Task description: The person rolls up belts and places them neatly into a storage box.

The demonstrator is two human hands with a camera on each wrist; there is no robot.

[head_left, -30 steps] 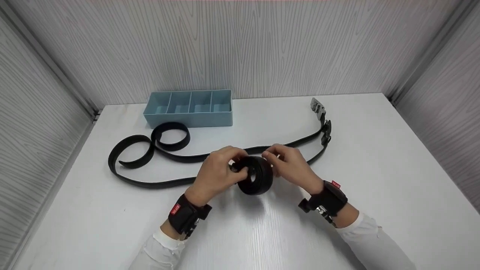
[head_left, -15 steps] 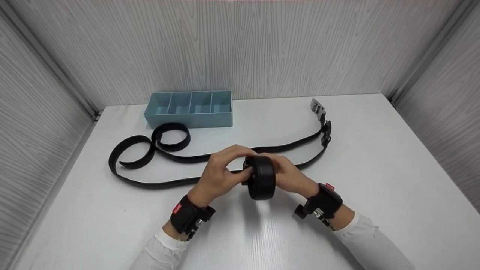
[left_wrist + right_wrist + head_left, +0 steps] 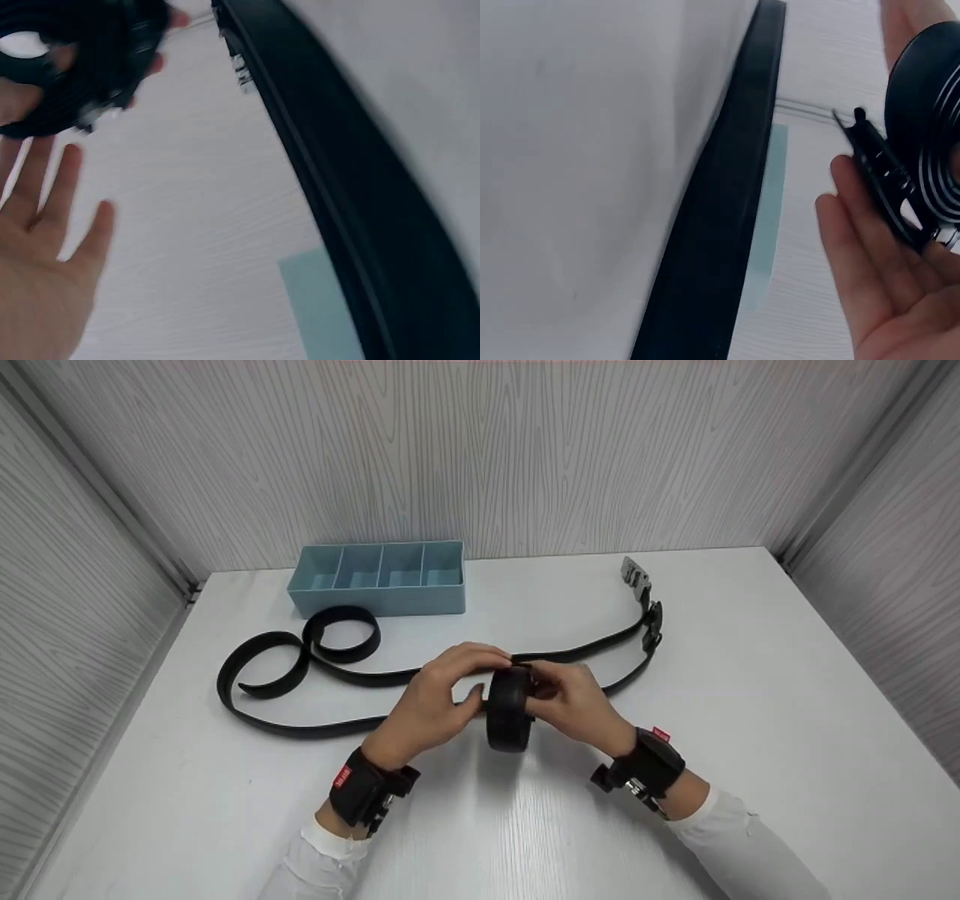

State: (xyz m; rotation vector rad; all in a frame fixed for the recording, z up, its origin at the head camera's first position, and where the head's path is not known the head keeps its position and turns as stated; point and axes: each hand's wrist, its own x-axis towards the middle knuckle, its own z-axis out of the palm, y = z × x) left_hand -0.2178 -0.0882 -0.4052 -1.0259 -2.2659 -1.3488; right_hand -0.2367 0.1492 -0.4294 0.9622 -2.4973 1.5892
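A black belt wound into a coil (image 3: 508, 711) stands on edge above the table between both hands. My right hand (image 3: 577, 701) grips it from the right, thumb at the coil's opening. In the right wrist view, its fingers lie against the dark buckle (image 3: 885, 169) beside the coiled belt (image 3: 915, 97). My left hand (image 3: 435, 697) is at the coil's left, fingers reaching to its top edge and thumb apart from the thumb-side face. The left wrist view shows the left fingers (image 3: 56, 195) spread and fairly straight beside the coil (image 3: 97, 67).
Two more black belts lie loosely across the white table (image 3: 750, 697) behind the hands, their free ends curled (image 3: 259, 641) at left. Their buckles (image 3: 637, 577) are at the right. A blue divided box (image 3: 379, 600) stands against the back wall.
The coil has turned and shifted slightly left. My right thumb has come to the coil's opening, while my left thumb has withdrawn from it. The loose belts and box stay put.
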